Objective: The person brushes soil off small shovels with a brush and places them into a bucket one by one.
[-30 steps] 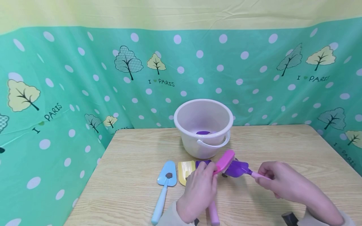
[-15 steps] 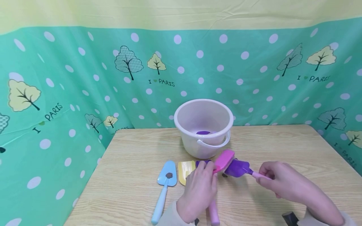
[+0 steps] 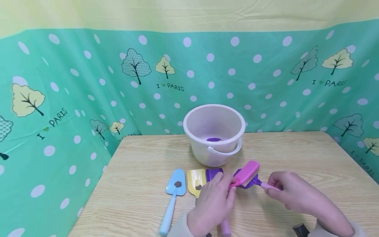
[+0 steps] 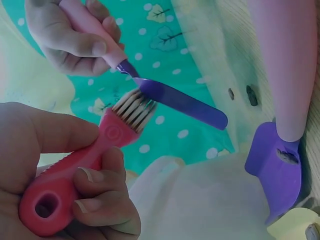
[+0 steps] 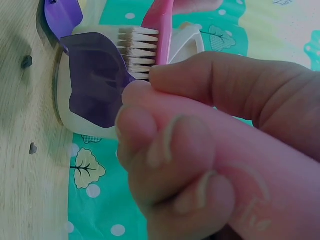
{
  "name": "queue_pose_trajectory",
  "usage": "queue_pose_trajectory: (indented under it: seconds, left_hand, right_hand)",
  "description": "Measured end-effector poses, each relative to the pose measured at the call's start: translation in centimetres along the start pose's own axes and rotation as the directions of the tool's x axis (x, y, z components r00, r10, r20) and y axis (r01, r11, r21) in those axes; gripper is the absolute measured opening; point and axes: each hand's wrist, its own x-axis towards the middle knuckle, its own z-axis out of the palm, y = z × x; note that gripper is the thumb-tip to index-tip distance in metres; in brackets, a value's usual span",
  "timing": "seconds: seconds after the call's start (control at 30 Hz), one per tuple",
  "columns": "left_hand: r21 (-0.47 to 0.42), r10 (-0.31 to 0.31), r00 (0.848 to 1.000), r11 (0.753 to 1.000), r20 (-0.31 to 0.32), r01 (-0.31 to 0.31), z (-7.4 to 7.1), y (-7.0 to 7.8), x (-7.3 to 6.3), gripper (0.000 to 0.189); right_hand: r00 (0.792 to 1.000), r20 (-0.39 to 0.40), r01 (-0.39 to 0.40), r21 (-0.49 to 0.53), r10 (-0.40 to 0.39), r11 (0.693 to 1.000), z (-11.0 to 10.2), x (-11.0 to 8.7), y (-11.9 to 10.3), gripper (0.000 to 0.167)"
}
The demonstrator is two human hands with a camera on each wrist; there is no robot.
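Note:
My left hand (image 3: 214, 199) grips the handle of a pink brush (image 3: 248, 171) with pale bristles. My right hand (image 3: 291, 189) holds the pink handle of a small purple toy shovel (image 3: 245, 191), thumb along the handle in the right wrist view. In the left wrist view, the brush's bristles (image 4: 135, 110) meet the shovel blade (image 4: 182, 102) near its neck. From the head, the brush covers much of that blade. A second purple shovel (image 3: 214, 173) lies on the table, partly hidden behind my left hand.
A white bucket (image 3: 196, 151) stands at the back, something purple inside (image 3: 214, 139). A blue trowel (image 3: 176, 174) and a yellow shovel (image 3: 193, 176) lie on the left, each bearing a dark lump. Small dark lumps (image 5: 27, 61) dot the wooden table (image 3: 142, 171). A polka-dot curtain hangs behind.
The brush has shifted right across the purple shovel's blade, toward its handle, and its bristles now show more. My left hand moved right with it; my right hand has barely moved.

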Motion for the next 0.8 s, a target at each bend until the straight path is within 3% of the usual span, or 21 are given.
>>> queue_pose_trajectory:
  seconds: [0.2, 0.43, 0.63, 0.8]
  left_hand:
    - [0.029, 0.011, 1.0, 1.0, -0.025, -0.01, 0.17, -0.14, 0.11, 0.014]
    - [0.081, -0.052, 0.999, 0.995, -0.005, 0.052, 0.26, -0.49, 0.44, 0.009]
    - [0.132, -0.104, 0.994, 0.986, 0.02, 0.1, 0.37, -0.82, 0.52, 0.014]
    - [0.158, -0.111, 0.994, 0.982, 0.017, 0.107, 0.44, -0.94, 0.53, 0.014]
  right_hand:
    - [1.0, 0.005, -0.028, -0.005, 0.028, 1.0, -0.03, 0.0, -0.05, 0.017]
    - [1.0, -0.012, 0.009, -0.015, -0.009, 1.0, -0.2, -0.11, -0.02, 0.016]
    - [1.0, -0.017, -0.012, -0.009, 0.012, 1.0, -0.44, -0.09, -0.08, 0.018]
    - [1.0, -0.02, -0.019, -0.005, 0.019, 1.0, -0.59, -0.12, 0.02, 0.019]
